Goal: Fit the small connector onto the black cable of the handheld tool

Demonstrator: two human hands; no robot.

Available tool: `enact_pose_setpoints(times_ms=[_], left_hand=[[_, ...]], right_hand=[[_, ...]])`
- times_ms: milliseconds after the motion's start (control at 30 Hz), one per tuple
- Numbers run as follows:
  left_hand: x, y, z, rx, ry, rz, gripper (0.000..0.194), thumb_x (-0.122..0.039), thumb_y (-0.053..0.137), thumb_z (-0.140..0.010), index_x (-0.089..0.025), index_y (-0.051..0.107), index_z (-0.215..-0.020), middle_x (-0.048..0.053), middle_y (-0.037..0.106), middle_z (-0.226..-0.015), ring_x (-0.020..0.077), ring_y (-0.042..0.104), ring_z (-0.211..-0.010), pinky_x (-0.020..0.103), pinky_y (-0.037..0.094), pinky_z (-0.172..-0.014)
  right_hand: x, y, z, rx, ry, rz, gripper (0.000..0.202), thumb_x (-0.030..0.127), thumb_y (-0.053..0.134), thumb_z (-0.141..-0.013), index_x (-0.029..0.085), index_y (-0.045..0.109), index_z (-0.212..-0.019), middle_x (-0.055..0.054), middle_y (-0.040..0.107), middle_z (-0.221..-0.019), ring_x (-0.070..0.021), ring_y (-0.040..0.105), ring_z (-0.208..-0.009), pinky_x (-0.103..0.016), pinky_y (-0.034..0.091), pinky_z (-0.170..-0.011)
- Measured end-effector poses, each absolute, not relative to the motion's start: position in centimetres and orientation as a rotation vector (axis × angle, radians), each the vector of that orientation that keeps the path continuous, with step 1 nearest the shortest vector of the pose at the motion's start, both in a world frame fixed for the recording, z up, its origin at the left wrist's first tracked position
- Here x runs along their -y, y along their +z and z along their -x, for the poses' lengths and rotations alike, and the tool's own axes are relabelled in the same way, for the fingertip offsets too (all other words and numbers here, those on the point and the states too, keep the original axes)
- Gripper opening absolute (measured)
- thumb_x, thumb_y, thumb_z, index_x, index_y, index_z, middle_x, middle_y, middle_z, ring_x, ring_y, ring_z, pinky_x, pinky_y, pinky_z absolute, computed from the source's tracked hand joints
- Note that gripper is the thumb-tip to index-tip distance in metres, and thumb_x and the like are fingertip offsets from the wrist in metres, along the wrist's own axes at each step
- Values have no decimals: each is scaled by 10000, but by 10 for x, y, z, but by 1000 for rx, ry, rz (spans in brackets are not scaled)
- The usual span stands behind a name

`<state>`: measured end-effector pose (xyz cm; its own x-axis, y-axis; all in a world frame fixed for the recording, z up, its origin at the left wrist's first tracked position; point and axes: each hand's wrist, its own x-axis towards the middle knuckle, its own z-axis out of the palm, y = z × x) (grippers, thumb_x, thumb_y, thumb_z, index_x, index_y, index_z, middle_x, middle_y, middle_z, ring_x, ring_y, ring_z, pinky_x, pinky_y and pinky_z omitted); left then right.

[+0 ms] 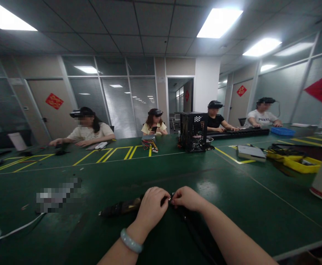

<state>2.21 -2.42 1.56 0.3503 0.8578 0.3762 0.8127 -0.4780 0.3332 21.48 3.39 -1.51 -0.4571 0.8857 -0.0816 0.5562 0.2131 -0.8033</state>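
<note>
Dark tool [119,208], lower ctr, tip to L

Green tbl [233,191] w/ yellow lines [248,162]; office rm, ceiling light [220,23] upper R. White shirt [263,119], R, reads approx. "PAR…". Tool's long axis near-horiz., rising slightly to R. L hand [154,202] pinches tiny shiny bit [170,199]; R hand [188,198] bunched beside, contents can't tell.

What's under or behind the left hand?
A dark, elongated tool on the green table: its narrow tip end sticks out to the left. The left hand covers the other end, so that part can't be seen.
</note>
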Motion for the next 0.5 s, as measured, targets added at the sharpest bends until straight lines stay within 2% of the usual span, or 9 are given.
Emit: enact_pose_setpoints(times_ms=[200, 367, 500], left_hand=[[23, 12, -25, -1604, 748, -2511, 283, -232, 483, -880, -245, 610, -1133, 37, 615, -1115, 217, 531, -1045, 383, 393, -920], [22, 13, -27, -1627, 704, -2565, 214, -251, 469, -897, -228, 649, -1010, 53, 602, -1041, 223, 523, -975, 380, 385, -862], [23, 15, -26, -1629, 673, -2564, 204, -260, 462, -906, -221, 644, -988, 59, 602, -1031, 225, 519, -963, 380, 375, -860]], right_hand=[[-31, -16, -210, 2179, 946, 1385, 175, 316, 633, -758, 189, 751, -741, -1, 710, -691, -119, 571, -584, -212, 342, -513], [-31, -18, -208, 2178, 890, 1377, 185, 322, 628, -767, 191, 752, -723, 0, 699, -665, -116, 556, -568, -214, 331, -505], [-32, -17, -209, 2154, 949, 1414, 193, 332, 636, -763, 187, 757, -725, -2, 690, -645, -111, 527, -530, -217, 315, -481]])
